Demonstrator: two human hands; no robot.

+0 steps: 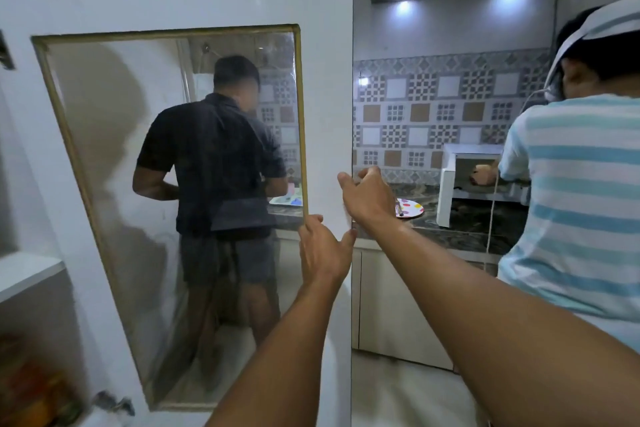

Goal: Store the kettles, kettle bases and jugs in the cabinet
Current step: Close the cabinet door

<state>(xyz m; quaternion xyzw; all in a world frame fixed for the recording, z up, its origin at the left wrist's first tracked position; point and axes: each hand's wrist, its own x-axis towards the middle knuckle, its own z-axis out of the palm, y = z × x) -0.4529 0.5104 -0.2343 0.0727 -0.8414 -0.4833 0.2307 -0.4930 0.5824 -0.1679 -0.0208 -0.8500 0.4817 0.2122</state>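
Note:
A white cabinet door [325, 80] with a gold-framed glass pane [121, 184] stands swung open in front of me. My right hand [367, 196] grips the door's right edge, thumb on the front face and fingers curled behind it. Just below, my left hand [323, 250] lies flat on the door's face near the same edge, fingers apart and thumb at the edge. At the far left I see part of the cabinet's inside, with a white shelf [27, 270] and blurred coloured items [34, 392] beneath it. No kettle, kettle base or jug is in view.
Through the glass a person in a dark shirt [211, 163] stands at the counter, back to me. Close on the right stands a person in a striped shirt [581, 204]. The dark stone counter [467, 229] holds a spotted plate [412, 209] and a white box [450, 184].

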